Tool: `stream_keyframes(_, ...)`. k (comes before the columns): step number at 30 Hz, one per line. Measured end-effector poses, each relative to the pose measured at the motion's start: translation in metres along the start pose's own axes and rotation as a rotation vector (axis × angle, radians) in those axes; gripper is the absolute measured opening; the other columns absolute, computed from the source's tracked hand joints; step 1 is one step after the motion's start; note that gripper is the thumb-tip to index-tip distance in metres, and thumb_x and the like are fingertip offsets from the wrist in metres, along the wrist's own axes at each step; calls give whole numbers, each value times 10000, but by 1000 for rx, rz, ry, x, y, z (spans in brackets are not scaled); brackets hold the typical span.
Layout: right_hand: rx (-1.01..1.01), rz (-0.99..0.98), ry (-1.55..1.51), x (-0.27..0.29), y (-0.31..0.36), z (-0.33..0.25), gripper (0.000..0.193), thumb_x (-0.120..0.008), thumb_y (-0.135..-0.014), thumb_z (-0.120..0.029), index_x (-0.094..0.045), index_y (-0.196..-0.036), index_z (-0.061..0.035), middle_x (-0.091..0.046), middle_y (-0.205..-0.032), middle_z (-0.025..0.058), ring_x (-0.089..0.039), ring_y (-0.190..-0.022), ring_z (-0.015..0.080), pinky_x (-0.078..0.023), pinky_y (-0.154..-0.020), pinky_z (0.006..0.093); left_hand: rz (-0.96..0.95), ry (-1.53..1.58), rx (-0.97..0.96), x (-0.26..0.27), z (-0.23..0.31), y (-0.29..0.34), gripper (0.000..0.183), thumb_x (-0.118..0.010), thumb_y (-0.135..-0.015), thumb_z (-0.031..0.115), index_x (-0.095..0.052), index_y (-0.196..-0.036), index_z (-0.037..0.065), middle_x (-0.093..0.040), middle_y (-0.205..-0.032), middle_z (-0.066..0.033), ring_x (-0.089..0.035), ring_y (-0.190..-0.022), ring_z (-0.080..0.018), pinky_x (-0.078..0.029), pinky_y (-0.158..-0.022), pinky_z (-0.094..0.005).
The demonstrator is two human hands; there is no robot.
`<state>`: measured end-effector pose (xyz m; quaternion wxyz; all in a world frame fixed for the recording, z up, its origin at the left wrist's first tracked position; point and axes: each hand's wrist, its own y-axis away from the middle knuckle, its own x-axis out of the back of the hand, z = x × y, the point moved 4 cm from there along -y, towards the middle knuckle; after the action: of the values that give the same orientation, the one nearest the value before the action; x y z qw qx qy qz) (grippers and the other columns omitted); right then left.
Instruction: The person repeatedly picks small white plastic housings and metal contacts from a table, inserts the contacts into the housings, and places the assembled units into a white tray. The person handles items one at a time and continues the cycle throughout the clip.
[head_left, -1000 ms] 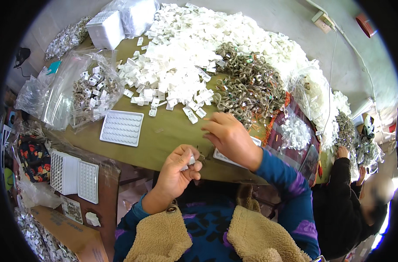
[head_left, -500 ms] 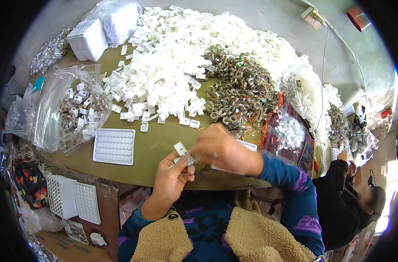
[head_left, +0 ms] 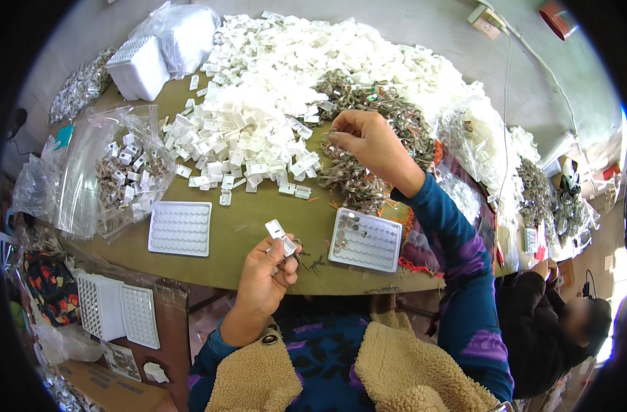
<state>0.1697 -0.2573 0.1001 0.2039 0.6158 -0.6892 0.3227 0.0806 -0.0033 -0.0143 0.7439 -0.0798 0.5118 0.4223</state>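
Note:
My left hand (head_left: 264, 278) grips a small white hinged plastic box (head_left: 275, 229) between thumb and fingers, its lid swung up. Above the table, my right hand (head_left: 370, 141) has thumb and fingertips pinched together; whatever is between them is too small to make out. Under and around it spreads a heap of greyish-brown coiled wires (head_left: 351, 180). Near my right forearm lies a white tray with rounded pockets (head_left: 378, 255), a few small round pieces in its left part. A similar white tray (head_left: 180, 229) sits to the left of my left hand.
A large mound of white plastic boxes (head_left: 258, 117) covers the back of the table. At left, a clear bag (head_left: 80, 185) holds boxes with coiled wires. Stacked white trays (head_left: 138, 65) stand behind, more trays (head_left: 100, 309) at lower left. A person in black (head_left: 533, 329) works at right.
My right hand has left the box and moved up and away to the wire heap, uncovering the right tray. My left hand, still holding the box, has shifted slightly left.

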Motion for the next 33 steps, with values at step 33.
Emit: stream_keyframes(33, -106, 50, -674, -61, 234, -44, 186, -704, -888, -44, -645, -1026, 66, -622, -1024, 116, -589, -945, 185, -476, -846, 303, -157, -533, -57, -41, -44, 64, 372, -649, -974, 219, -561, -1203, -61, -683, -998, -169, -706, -779, -219, -616, -706, -340)
